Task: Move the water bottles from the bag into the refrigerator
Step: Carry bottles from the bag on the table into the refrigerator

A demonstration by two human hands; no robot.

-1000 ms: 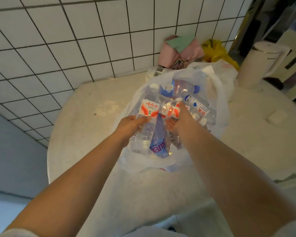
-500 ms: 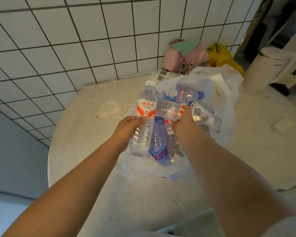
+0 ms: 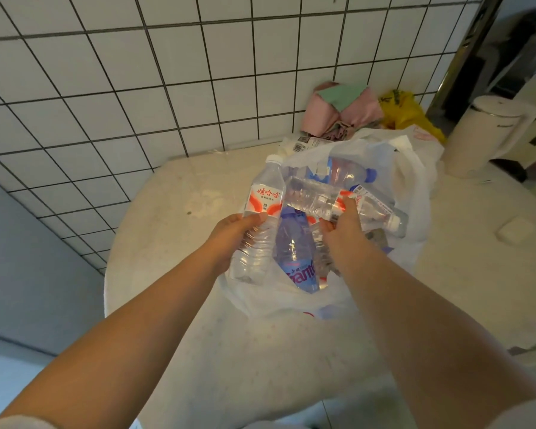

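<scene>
A white plastic bag (image 3: 415, 168) lies open on the round table (image 3: 174, 212), with several water bottles in it. My left hand (image 3: 229, 235) grips an upright clear bottle with a red and white label (image 3: 262, 212), lifted at the bag's left edge. My right hand (image 3: 342, 230) grips a second red-labelled clear bottle (image 3: 313, 198), held sideways above the bag. A blue-tinted bottle (image 3: 294, 258) lies in the bag between my hands. Further bottles, one with a blue cap (image 3: 353, 173), lie deeper in the bag. The refrigerator is out of view.
A tiled wall (image 3: 167, 72) runs behind the table. Pink and green cloth (image 3: 344, 109) and a yellow bag (image 3: 406, 111) sit at the back. A cream kettle (image 3: 480, 134) stands at the right. A small white block (image 3: 512, 232) lies on the table's right side.
Both hands have lifted their bottles up out of the bag. The left bottle now stands higher and clear of the bag's rim; the right bottle has come free and lies sideways.
</scene>
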